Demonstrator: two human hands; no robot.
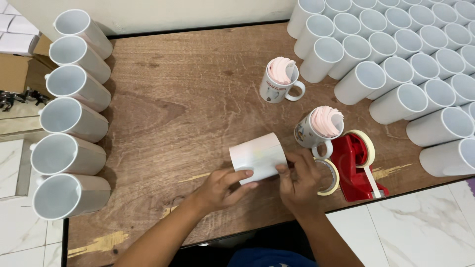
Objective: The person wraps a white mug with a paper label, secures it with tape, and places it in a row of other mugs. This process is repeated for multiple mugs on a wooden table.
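A white mug wrapped in a sheet of pale paper lies on its side over the wooden table. My left hand grips its lower side from the left. My right hand holds its base end, fingers pressed on the paper edge. A red tape dispenser with a cream tape roll stands just right of my right hand. A loose tape roll lies beside it.
Two printed mugs stuffed with rolled pink sheets stand behind my hands. Several wrapped white mugs line the left edge. Many plain white mugs crowd the right rear. White tiled floor shows below.
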